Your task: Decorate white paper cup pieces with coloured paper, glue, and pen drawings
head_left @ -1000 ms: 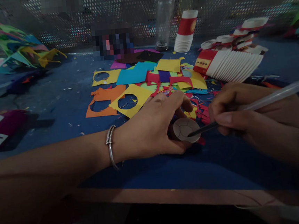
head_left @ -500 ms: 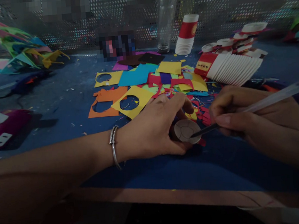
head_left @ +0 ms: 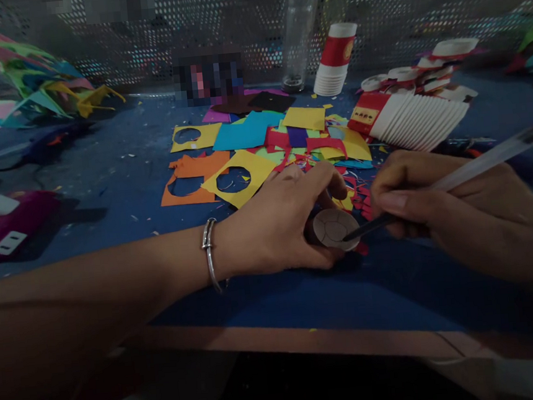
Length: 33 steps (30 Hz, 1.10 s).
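Observation:
My left hand (head_left: pixel 291 219), with a silver bangle at the wrist, is closed around a small round piece (head_left: pixel 337 228) near the front of the table. Dark curved lines divide the pale top face of this piece into sections. In my right hand (head_left: pixel 454 208) is a pen (head_left: pixel 478 166) with a clear barrel, pinched between thumb and fingers. Its dark tip rests at the lower right of the drawn lines. The side and underside of the round piece are mostly hidden by my left fingers.
Behind my hands lie colored paper sheets (head_left: pixel 242 130), some with round holes, and red scraps. Stacked paper cups (head_left: pixel 413 118) lie at right, with cut cup pieces behind. A glass bottle (head_left: pixel 299 41) stands farther back. A purple power strip (head_left: pixel 21 227) sits at left.
The view has shifted slightly, so most things appear a little higher and to the right. Both hands keep their holds, and the pen tip stays on the piece's face.

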Each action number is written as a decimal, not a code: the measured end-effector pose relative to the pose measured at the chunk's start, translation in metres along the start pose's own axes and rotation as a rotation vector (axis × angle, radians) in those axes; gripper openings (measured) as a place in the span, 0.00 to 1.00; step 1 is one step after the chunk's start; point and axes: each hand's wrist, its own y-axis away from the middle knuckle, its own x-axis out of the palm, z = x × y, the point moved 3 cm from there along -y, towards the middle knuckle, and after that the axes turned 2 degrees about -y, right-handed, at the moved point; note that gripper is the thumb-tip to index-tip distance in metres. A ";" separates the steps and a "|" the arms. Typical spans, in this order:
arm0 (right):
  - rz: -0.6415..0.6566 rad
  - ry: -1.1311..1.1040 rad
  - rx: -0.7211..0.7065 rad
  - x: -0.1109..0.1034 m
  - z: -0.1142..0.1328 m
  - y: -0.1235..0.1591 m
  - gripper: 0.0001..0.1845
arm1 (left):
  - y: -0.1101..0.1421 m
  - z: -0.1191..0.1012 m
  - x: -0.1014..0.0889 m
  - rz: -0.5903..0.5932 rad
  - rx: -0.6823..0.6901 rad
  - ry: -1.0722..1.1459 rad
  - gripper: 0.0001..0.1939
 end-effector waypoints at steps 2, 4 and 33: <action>0.000 -0.003 0.014 0.000 0.002 -0.001 0.14 | 0.000 0.000 0.000 0.000 -0.008 0.002 0.23; 0.001 0.001 0.026 0.000 0.004 -0.002 0.14 | 0.000 0.000 -0.001 -0.003 -0.007 -0.005 0.23; -0.061 0.050 0.051 -0.003 0.001 -0.013 0.12 | -0.002 -0.001 -0.002 0.043 -0.036 -0.088 0.19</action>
